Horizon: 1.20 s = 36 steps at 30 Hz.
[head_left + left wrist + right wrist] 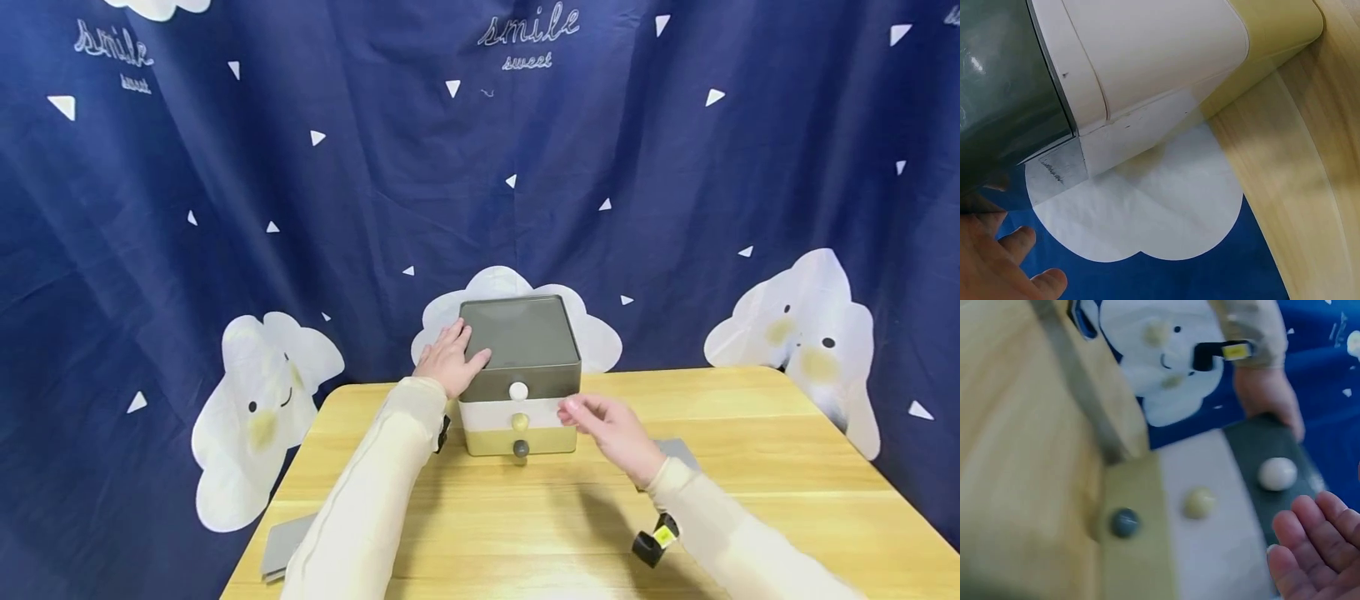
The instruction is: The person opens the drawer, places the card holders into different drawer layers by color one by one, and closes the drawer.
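A small three-tier drawer box stands on the wooden table, dark grey-green on top, white in the middle and yellow at the bottom. Its front carries a white knob, a yellow knob and a dark grey knob, one per drawer. All three drawers sit flush. My left hand rests on the box's upper left edge, fingers spread toward the back. Just off the right front side is my right hand, palm toward the knobs in the right wrist view, its fingers loosely bent around nothing.
On the wooden table, a flat grey item lies at the left edge, partly behind my left sleeve. Another flat grey piece shows behind my right wrist. A dark blue curtain with white clouds hangs close behind the table.
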Each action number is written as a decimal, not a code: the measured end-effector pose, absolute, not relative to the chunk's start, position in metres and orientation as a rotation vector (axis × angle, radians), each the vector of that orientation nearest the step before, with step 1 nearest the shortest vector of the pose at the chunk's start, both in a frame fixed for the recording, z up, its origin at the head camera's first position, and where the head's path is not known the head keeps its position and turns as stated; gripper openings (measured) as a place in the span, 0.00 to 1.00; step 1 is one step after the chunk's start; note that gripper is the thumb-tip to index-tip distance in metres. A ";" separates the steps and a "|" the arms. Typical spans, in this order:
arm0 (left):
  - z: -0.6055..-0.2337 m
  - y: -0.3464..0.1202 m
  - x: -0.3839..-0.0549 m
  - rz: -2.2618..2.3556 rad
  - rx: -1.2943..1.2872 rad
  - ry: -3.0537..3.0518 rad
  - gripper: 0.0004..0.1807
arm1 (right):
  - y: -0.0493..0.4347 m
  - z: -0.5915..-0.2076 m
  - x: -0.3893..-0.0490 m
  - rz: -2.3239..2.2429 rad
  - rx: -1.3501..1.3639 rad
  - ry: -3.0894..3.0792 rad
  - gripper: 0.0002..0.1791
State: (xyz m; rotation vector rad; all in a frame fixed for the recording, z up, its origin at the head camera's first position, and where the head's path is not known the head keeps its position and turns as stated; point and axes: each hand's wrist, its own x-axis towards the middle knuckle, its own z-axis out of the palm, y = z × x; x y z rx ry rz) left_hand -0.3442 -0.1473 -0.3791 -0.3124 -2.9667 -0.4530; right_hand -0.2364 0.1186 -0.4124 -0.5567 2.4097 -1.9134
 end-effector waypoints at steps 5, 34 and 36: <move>-0.378 -0.149 -0.345 -0.430 -0.309 -2.966 0.44 | 0.129 -0.379 -0.244 -1.809 -0.726 2.686 0.17; -0.388 -0.148 -0.350 -0.466 -0.284 -2.948 0.44 | 0.105 -0.373 -0.352 -0.562 -0.831 3.169 0.51; -0.387 -0.149 -0.350 -0.467 -0.281 -2.949 0.44 | 0.105 -0.373 -0.354 -0.539 -0.801 3.142 0.53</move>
